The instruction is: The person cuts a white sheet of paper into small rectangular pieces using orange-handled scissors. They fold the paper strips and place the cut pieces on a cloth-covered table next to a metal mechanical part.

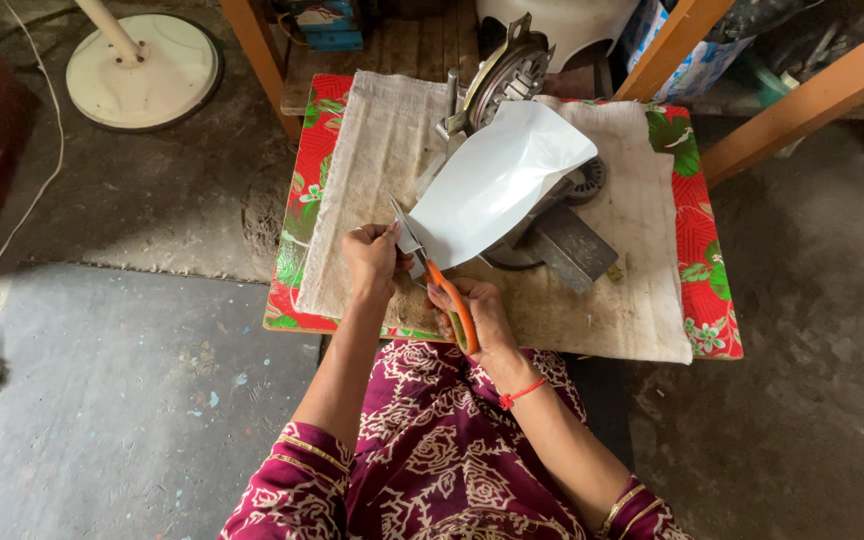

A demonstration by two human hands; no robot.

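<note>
Scissors point(444, 290) with orange handles are cutting into the lower left corner of a large white sheet point(497, 180), seen from above. The right hand point(472, 310) is gripping the handles, fingers closed through the loops, with the blades angled up toward the sheet's edge. The left hand point(372, 258) is pinching the sheet's corner just beside the blades, likely keeping it taut so the cut runs clean. The sheet is curling upward over a metal motor part point(507, 70) and a dark metal block point(569, 245), held in the air rather than lying flat. Both are resting on a beige cloth point(642, 290) spread over a low bench point(707, 260) covered in red floral material, which is probably protecting the surface. A white round fan base point(142, 70) is standing on the concrete floor point(132, 400) at upper left.
</note>
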